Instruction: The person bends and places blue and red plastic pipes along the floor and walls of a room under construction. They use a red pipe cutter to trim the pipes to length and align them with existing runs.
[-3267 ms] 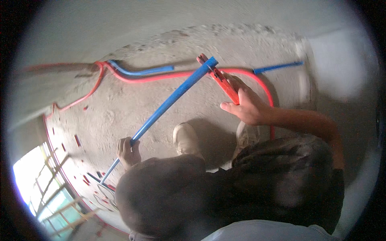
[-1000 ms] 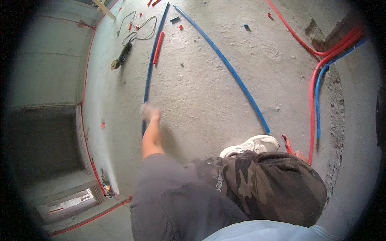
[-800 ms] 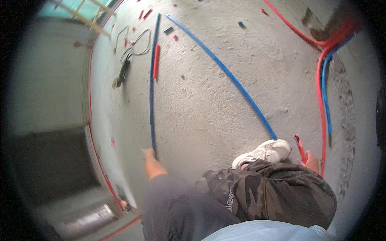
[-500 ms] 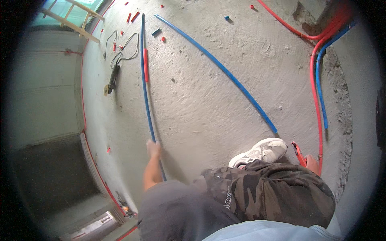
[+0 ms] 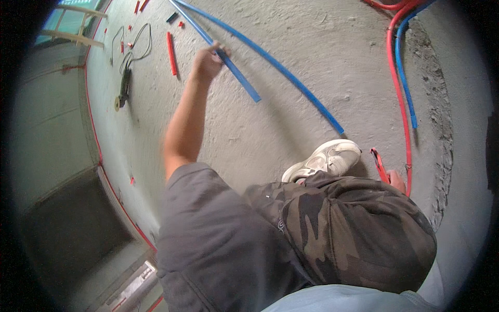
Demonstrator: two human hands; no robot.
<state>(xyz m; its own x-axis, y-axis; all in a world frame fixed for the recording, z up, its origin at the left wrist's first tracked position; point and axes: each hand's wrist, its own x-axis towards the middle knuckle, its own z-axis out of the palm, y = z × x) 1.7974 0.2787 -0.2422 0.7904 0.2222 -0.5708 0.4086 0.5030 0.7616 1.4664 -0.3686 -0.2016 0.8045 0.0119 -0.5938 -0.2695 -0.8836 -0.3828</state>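
Observation:
My left hand is wrapped round a blue pipe, some way in from its near end. The pipe slants from the far left toward the middle of the floor, and its near end looks raised. A second, longer blue pipe lies on the concrete to its right, ending by my white shoe. Low at the right, my right hand, partly hidden behind my knee, grips a red tool that looks like a pipe cutter. Its grip and lower part are out of sight.
An angle grinder with its cord lies at the left, near a red pipe piece and several small offcuts. Along the right wall run red pipes and a blue pipe, beside a rough broken floor edge.
My left hand has moved forward and right, swinging the blue pipe's near end away from my leg toward the other blue pipe. My right hand keeps hold of the red tool. The view has shifted slightly.

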